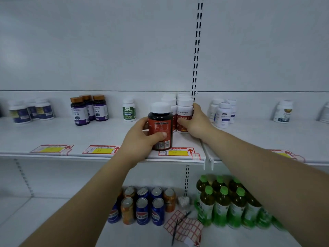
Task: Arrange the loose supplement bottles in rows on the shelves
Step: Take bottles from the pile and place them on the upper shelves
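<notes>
My left hand (pixel 142 138) grips a dark bottle with a red label and white cap (pixel 160 122), standing upright near the front edge of the upper shelf (pixel 106 134). Right beside it my right hand (pixel 195 122) wraps round a white bottle with a red label (pixel 184 111), the front one of a tight group of several white-capped bottles (pixel 169 98) at the shelf's upright. Other supplement bottles stand further along: three purple ones with brown caps (pixel 89 109), a green-labelled one (pixel 129 110), blue-labelled ones at far left (pixel 30 110), white ones (pixel 223 111) and one (pixel 283 111) on the right.
Price tags (pixel 101 149) lie along the shelf's front edge. A slotted upright (pixel 196 50) divides the back panel. On the lower shelf stand several soda cans (pixel 142 205) and green-capped tea bottles (pixel 231 202), with a sheet of red stickers and a pen (pixel 183 227).
</notes>
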Tool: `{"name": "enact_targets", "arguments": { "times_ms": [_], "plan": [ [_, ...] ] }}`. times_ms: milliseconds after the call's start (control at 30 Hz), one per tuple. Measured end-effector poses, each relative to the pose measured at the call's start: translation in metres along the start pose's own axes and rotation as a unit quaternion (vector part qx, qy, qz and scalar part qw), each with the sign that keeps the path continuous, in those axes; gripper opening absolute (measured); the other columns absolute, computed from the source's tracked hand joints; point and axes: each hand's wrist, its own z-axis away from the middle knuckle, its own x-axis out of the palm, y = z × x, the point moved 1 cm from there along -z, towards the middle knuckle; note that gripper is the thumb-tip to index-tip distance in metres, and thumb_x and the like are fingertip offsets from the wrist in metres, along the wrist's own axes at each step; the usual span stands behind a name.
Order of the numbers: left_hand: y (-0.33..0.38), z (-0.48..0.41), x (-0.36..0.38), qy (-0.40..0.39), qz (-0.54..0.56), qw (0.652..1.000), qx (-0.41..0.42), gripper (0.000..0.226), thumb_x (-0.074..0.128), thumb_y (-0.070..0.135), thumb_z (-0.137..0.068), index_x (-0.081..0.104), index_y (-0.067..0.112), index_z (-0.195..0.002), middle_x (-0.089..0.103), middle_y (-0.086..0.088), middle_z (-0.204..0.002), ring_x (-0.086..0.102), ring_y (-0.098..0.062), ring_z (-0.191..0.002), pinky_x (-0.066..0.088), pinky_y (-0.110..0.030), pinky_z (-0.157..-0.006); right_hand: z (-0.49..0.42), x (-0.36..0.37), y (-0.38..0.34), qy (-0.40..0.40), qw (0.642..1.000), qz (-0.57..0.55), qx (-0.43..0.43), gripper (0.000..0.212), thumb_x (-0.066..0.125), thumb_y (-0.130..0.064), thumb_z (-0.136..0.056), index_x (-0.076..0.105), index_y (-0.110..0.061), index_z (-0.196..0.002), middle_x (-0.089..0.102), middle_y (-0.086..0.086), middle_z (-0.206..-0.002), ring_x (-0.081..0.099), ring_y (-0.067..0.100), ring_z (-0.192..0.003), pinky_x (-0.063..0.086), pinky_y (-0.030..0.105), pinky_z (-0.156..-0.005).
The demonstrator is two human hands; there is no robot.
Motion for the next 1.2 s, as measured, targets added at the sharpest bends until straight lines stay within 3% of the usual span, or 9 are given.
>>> {"name": "enact_targets", "arguments": {
  "times_ms": [200,333,467,633,833,967,1067,1200],
  "plan": [
    [0.005,-0.001,-0.002,-0.009,0.024,1.0,-0.002,0.057,0.071,0.019,-0.082,0.045,0.023,-0.134,0.056,0.008,-0.117,0.058,-0.008,-0.097,0.043,-0.013,-0.069,0.018,-0.007,-0.011,0.008,1.0,0.013,0.021,0.071,0.067,-0.028,-0.087,0.026,-0.015,-0.144,0.048,0.005,-0.138,0.048,0.023,-0.125,0.033,0.025,-0.086],
    [0.039,-0.01,0.009,-0.056,0.013,0.998,0.032,0.047,0.071,0.02,-0.082,0.051,0.019,-0.124,0.06,0.006,-0.108,0.059,-0.001,-0.087,0.045,-0.011,-0.063,0.042,-0.031,-0.013,0.019,1.0,0.007,0.009,0.076,0.069,-0.023,-0.084,0.027,-0.023,-0.147,0.043,0.001,-0.143,0.044,0.018,-0.126,0.036,0.03,-0.099],
    [0.077,-0.012,0.061,-0.108,0.053,0.991,0.067,0.047,0.072,0.02,-0.081,0.05,0.019,-0.123,0.059,0.005,-0.109,0.061,-0.01,-0.093,0.053,-0.026,-0.075,0.075,-0.077,0.0,-0.015,0.999,-0.035,0.029,0.082,0.068,-0.009,-0.075,0.029,-0.026,-0.146,0.049,-0.001,-0.136,0.047,0.013,-0.124,0.043,0.037,-0.103],
    [0.107,0.01,0.175,-0.193,0.093,0.973,0.087,0.043,0.072,0.016,-0.08,0.053,0.016,-0.118,0.061,0.005,-0.105,0.06,-0.005,-0.09,0.048,-0.019,-0.07,0.131,-0.171,0.036,0.03,0.998,-0.026,0.05,0.073,0.066,-0.007,-0.077,0.035,-0.027,-0.14,0.058,-0.003,-0.122,0.055,0.01,-0.115,0.053,0.037,-0.091],
    [0.162,0.067,0.358,-0.318,0.165,0.931,0.075,0.047,0.072,0.01,-0.078,0.047,0.015,-0.118,0.063,-0.004,-0.109,0.066,-0.017,-0.094,0.056,-0.034,-0.079,0.218,-0.324,0.113,0.125,0.987,0.023,0.099,0.077,0.068,-0.036,-0.061,0.043,-0.029,-0.134,0.063,-0.009,-0.115,0.06,0.007,-0.107,0.05,0.039,-0.096],
    [0.215,0.119,0.487,-0.387,0.189,0.899,0.075,0.048,0.074,0.008,-0.076,0.048,0.014,-0.117,0.065,-0.005,-0.107,0.066,-0.018,-0.095,0.055,-0.039,-0.086,0.28,-0.446,0.168,0.176,0.974,0.051,0.136,0.062,0.072,-0.023,-0.076,0.044,-0.028,-0.131,0.063,-0.008,-0.114,0.061,0.007,-0.106,0.05,0.04,-0.096],
    [0.252,0.154,0.575,-0.424,0.207,0.879,0.071,0.047,0.074,0.008,-0.077,0.047,0.018,-0.115,0.064,-0.002,-0.104,0.066,-0.018,-0.094,0.054,-0.039,-0.088,0.322,-0.528,0.2,0.2,0.963,0.074,0.162,0.061,0.07,-0.021,-0.08,0.043,-0.029,-0.134,0.064,-0.008,-0.112,0.061,0.007,-0.103,0.05,0.032,-0.091],
    [0.29,0.181,0.675,-0.473,0.21,0.852,0.076,0.054,0.073,0.009,-0.078,0.046,0.017,-0.124,0.065,-0.005,-0.107,0.067,-0.02,-0.095,0.054,-0.041,-0.088,0.355,-0.618,0.242,0.225,0.946,0.119,0.202,0.071,0.071,-0.033,-0.077,0.036,-0.034,-0.139,0.06,-0.007,-0.117,0.058,0.011,-0.108,0.049,0.038,-0.093]
  ]
}}
